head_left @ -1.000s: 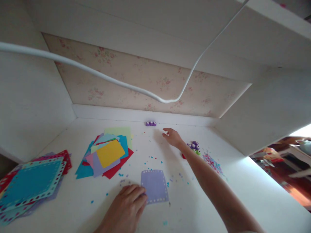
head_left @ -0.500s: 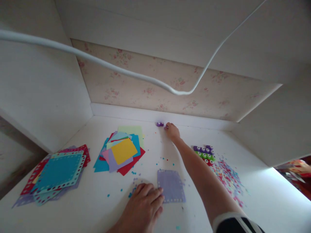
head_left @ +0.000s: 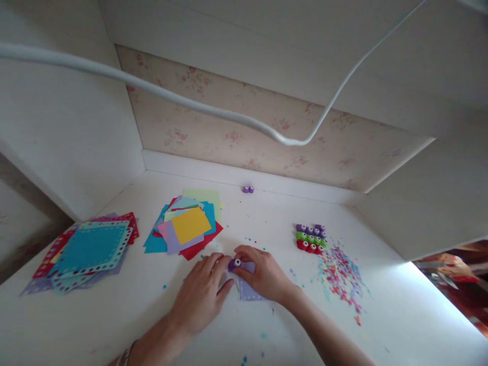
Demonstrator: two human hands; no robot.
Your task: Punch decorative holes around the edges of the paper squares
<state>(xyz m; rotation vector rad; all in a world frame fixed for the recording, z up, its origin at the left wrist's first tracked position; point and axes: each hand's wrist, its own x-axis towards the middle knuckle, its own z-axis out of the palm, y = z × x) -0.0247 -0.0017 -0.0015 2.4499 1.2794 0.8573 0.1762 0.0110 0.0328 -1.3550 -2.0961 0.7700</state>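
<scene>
Between thumb and fingers, my right hand point(head_left: 263, 269) holds a small purple craft punch point(head_left: 233, 264) with an eye on top. It is at the upper left corner of a lilac paper square point(head_left: 249, 291), whose visible edges carry punched holes. Whether the paper is inside the punch cannot be made out. My left hand point(head_left: 200, 287) lies just left of the punch, fingers stretched, thumb apart, fingertips close to or touching it. Part of the square is hidden under my right hand.
Punched sheets point(head_left: 95, 244) lie stacked at the left, beside a pile of plain coloured paper point(head_left: 190, 223). Two purple punches point(head_left: 247, 189) stand near the back wall. Rows of purple, green and red punches point(head_left: 311, 238) are at the right, above scattered confetti point(head_left: 341, 274). A white cable point(head_left: 213, 114) crosses overhead.
My right hand has come back from the rear of the table to the lilac square, bringing a purple craft punch. My left hand has shifted up and left to the square's upper left corner.
</scene>
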